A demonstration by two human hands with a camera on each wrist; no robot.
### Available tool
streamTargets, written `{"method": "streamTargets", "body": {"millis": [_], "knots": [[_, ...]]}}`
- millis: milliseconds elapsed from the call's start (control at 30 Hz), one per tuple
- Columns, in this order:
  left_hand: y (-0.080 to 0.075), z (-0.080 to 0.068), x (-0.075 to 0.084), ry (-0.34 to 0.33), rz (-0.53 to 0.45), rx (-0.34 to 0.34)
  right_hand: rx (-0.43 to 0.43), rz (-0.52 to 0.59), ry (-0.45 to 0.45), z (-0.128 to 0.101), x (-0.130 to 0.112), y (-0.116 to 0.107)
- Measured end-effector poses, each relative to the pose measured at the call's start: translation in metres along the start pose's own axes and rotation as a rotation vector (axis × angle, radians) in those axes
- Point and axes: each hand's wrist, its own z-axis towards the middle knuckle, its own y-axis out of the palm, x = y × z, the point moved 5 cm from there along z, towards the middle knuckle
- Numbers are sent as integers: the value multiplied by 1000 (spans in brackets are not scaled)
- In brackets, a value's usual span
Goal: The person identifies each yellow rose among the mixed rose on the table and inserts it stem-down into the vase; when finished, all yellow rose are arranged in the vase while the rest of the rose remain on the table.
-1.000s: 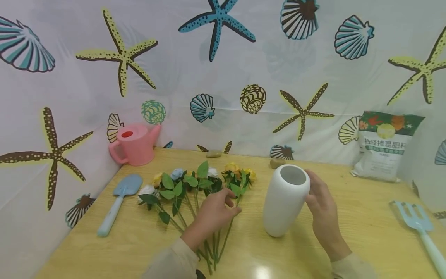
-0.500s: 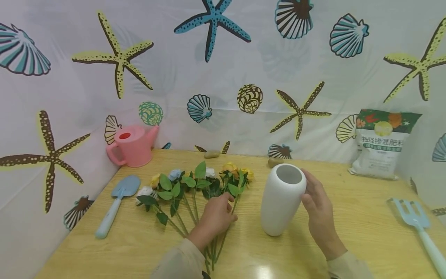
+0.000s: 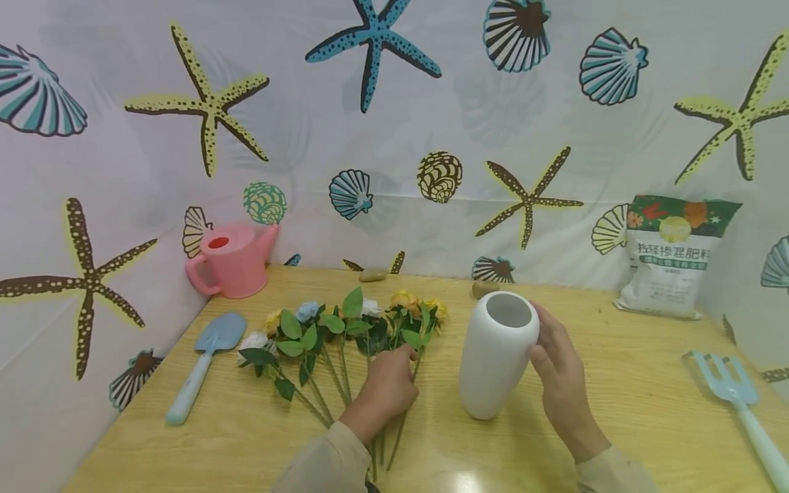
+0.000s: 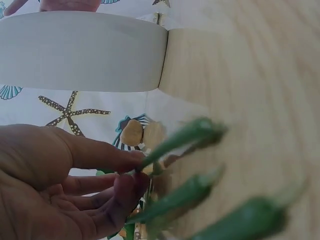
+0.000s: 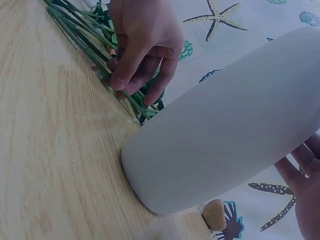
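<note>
Head view: right hand (image 3: 557, 366) holds empty white vase (image 3: 496, 356) upright.

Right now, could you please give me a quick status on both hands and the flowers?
Left hand pinching a flower stem from the bunch on the table. Right hand steadying the upright white vase. Nothing between stems and vase.

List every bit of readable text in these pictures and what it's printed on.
Bag, large line: Chinese characters, roughly "掺混肥料"; the first ones are too blurred to be sure.
Bag, green band under it: small print, too blurred to read.
Vase, watering can, shovel, rake: no text.
</note>
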Motion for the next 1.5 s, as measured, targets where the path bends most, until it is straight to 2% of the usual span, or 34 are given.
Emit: {"method": "streamTargets", "body": {"millis": [200, 367, 500, 733, 933, 1100, 1300, 1500], "knots": [[-2, 1, 0, -86, -217, -36, 7, -9, -8, 0, 1, -3], [-6, 3, 3, -117, -373, -37, 16, -30, -7, -1, 1, -5], [-10, 6, 8, -117, -517, -24, 27, -54, -8, -2, 1, -7], [-24, 9, 25, -41, -673, 55, 29, -26, -43, -1, 1, -7], [-40, 8, 43, 6, -810, 149, 25, -24, -59, -1, 2, -5], [-59, 13, 59, 48, -1052, 220, 21, -37, -68, -1, 2, -4], [-84, 21, 78, 160, -1371, 342, 16, -22, -68, 1, 3, -3], [-101, 22, 89, 224, -1543, 498, 27, -37, -75, 1, 1, -3]]}}
